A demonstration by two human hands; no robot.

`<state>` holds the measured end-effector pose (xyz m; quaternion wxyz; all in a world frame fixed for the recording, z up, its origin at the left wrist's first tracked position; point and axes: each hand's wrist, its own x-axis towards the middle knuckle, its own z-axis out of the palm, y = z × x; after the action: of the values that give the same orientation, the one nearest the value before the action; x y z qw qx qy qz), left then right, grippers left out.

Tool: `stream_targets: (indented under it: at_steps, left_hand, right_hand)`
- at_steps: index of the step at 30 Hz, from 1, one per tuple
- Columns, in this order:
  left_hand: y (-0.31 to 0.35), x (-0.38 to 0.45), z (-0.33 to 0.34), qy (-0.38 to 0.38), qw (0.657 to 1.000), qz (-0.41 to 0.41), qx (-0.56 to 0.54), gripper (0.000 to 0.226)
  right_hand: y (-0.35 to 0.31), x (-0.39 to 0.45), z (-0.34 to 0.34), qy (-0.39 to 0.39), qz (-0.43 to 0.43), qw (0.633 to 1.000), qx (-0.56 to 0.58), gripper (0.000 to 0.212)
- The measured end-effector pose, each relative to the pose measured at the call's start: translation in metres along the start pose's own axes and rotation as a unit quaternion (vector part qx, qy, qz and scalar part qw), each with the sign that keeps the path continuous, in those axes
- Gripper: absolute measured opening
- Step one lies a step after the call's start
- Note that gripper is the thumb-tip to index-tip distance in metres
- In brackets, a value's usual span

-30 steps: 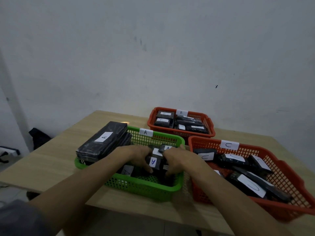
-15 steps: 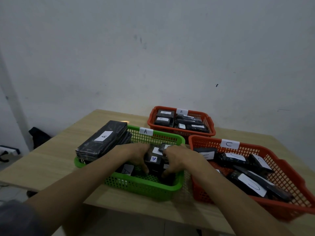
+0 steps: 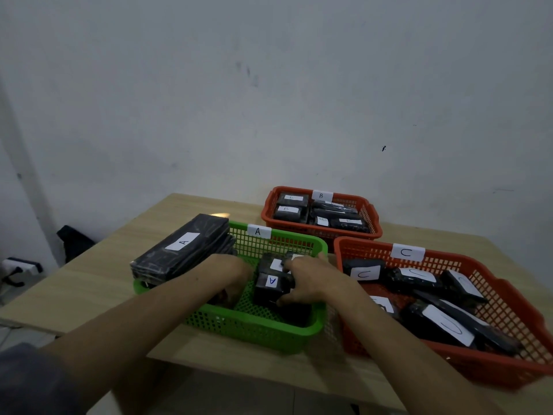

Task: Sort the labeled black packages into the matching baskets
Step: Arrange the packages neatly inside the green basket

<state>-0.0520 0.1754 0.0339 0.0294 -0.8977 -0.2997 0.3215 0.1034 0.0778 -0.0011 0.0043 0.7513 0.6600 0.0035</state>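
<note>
Hands both down inside the green basket (image 3: 254,324): the left hand (image 3: 230,272) has slid off the small A package (image 3: 270,287) toward the near-left corner, fingers hidden so I cannot tell its grip, while the right hand (image 3: 311,280) still clasps that package from the right. Long A package (image 3: 182,245) lies propped on the basket's left rim; beyond the basket sits the B basket (image 3: 371,232), right of it the C basket (image 3: 508,366), both filled, table otherwise bare, so sorting looks near done, only tidying A left.
</note>
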Motion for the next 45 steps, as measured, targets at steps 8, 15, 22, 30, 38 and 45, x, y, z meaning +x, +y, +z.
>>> stream_targets:
  at_steps: [8,15,22,30,38,45]
  left_hand:
    - [0.003,0.009,0.001,0.091,0.995,0.014,-0.04,0.049]
    - [0.006,-0.001,0.002,-0.009,0.997,-0.012,0.076,0.073]
    - [0.006,0.005,0.012,0.096,0.988,0.01,0.118,0.05]
    - [-0.002,0.032,0.0,0.235,0.959,0.007,0.157,0.059]
    - [-0.005,0.052,-0.003,0.222,0.966,-0.01,0.133,0.063]
    - [-0.011,0.061,-0.014,0.212,0.972,-0.01,0.101,0.062]
  right_hand:
    - [-0.004,-0.002,0.004,0.023,-0.011,0.999,-0.027,0.055]
    - [-0.006,-0.001,0.005,0.026,-0.008,0.999,-0.046,0.052]
    - [-0.005,-0.003,0.006,0.041,-0.014,0.998,-0.046,0.048]
    - [-0.006,-0.003,0.006,0.046,-0.008,0.998,-0.045,0.05]
    - [-0.006,-0.005,0.006,0.005,-0.017,0.998,-0.065,0.066]
    - [-0.007,-0.006,0.002,0.046,-0.05,0.997,-0.041,0.059]
